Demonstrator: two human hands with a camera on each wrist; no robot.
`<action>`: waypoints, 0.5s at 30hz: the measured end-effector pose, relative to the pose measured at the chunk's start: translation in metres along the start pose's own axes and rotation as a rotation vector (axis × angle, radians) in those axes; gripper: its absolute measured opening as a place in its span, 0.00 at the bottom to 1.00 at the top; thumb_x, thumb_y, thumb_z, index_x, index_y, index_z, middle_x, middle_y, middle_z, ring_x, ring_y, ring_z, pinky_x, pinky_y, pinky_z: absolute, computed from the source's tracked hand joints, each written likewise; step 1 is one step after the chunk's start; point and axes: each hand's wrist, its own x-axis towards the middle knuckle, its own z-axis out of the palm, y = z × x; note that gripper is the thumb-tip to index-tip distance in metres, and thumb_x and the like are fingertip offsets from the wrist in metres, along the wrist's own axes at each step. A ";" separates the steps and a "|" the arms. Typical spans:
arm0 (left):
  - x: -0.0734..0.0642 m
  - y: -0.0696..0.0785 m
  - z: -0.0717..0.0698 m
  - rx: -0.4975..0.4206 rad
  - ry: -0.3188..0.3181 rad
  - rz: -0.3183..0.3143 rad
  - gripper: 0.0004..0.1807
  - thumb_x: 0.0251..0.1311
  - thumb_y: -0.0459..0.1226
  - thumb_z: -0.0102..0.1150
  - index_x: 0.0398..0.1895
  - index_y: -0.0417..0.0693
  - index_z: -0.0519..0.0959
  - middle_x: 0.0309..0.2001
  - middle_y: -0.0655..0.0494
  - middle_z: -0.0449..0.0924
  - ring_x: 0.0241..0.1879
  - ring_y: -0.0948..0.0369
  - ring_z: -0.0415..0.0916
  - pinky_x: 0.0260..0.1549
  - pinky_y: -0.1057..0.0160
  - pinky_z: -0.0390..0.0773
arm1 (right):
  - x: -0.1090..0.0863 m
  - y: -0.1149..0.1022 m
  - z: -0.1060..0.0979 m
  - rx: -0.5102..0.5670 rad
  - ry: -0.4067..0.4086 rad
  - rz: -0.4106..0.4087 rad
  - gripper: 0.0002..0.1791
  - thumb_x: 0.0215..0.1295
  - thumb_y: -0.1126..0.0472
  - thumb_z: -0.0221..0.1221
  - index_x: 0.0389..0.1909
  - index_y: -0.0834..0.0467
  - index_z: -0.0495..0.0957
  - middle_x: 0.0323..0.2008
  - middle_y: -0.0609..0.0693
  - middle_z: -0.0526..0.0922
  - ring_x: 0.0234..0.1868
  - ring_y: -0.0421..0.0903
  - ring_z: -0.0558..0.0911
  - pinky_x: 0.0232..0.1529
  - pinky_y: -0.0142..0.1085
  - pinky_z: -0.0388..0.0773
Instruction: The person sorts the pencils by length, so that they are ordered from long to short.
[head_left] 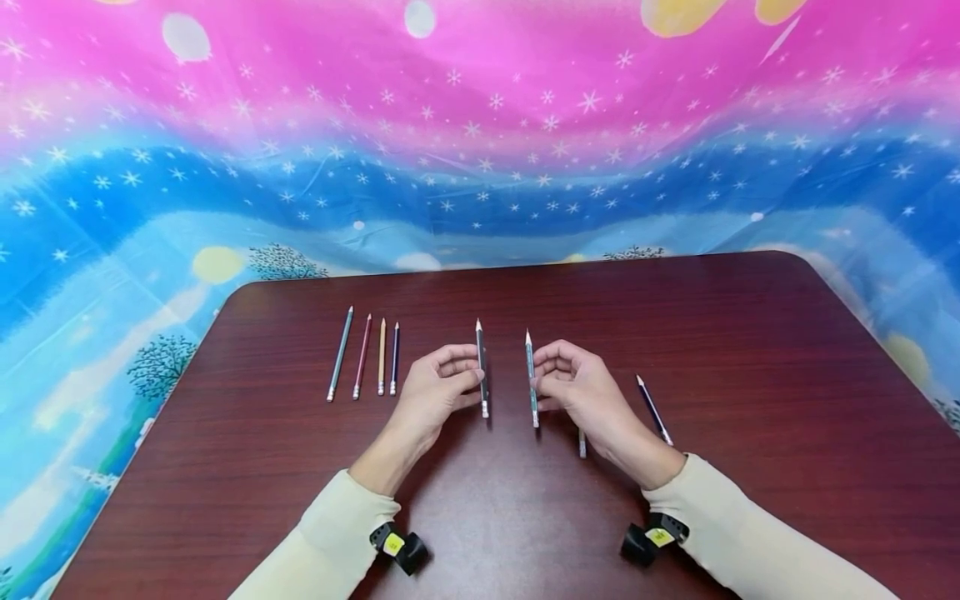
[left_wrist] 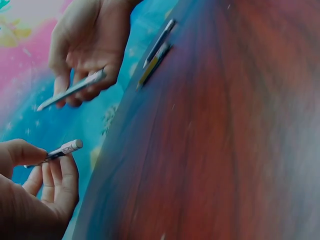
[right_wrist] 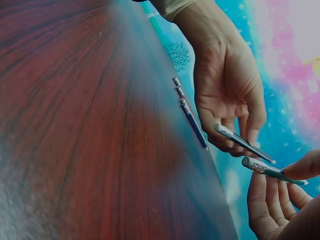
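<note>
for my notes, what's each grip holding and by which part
Left grip: dark pencil, pinched around its middle. Right grip: green pencil, also pinched around its middle.

Pale cream sleeves (head_left: 750, 529), black wrist units (head_left: 410, 553).
The long, plain sleeves crease softly near the cuffs (head_left: 663, 492), leaving the left hand (head_left: 438, 387) and right hand (head_left: 588, 387) bare; each wrist unit is blocky, with a dark strap (head_left: 677, 528) and a bright yellow label (head_left: 393, 544), its marking too small to read.
</note>
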 end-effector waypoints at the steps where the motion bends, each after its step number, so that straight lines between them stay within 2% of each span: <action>1: 0.001 0.000 -0.003 0.010 0.016 -0.007 0.21 0.63 0.22 0.60 0.60 0.32 0.79 0.35 0.56 0.82 0.37 0.65 0.82 0.37 0.62 0.88 | 0.000 0.000 0.000 0.001 -0.002 -0.001 0.16 0.65 0.76 0.55 0.53 0.73 0.72 0.36 0.50 0.78 0.31 0.39 0.81 0.35 0.34 0.87; 9: 0.010 0.004 -0.028 0.077 0.114 -0.033 0.20 0.64 0.22 0.57 0.60 0.31 0.79 0.32 0.59 0.82 0.34 0.67 0.81 0.35 0.65 0.87 | 0.000 0.001 -0.002 -0.001 0.000 -0.004 0.15 0.64 0.76 0.54 0.52 0.72 0.73 0.35 0.50 0.78 0.32 0.39 0.81 0.36 0.35 0.87; 15: 0.013 0.012 -0.045 0.137 0.160 -0.049 0.21 0.65 0.22 0.57 0.61 0.30 0.78 0.35 0.54 0.84 0.35 0.67 0.82 0.35 0.67 0.87 | 0.000 0.002 -0.002 0.000 0.001 -0.007 0.15 0.64 0.76 0.54 0.52 0.72 0.73 0.35 0.50 0.78 0.32 0.39 0.82 0.36 0.35 0.87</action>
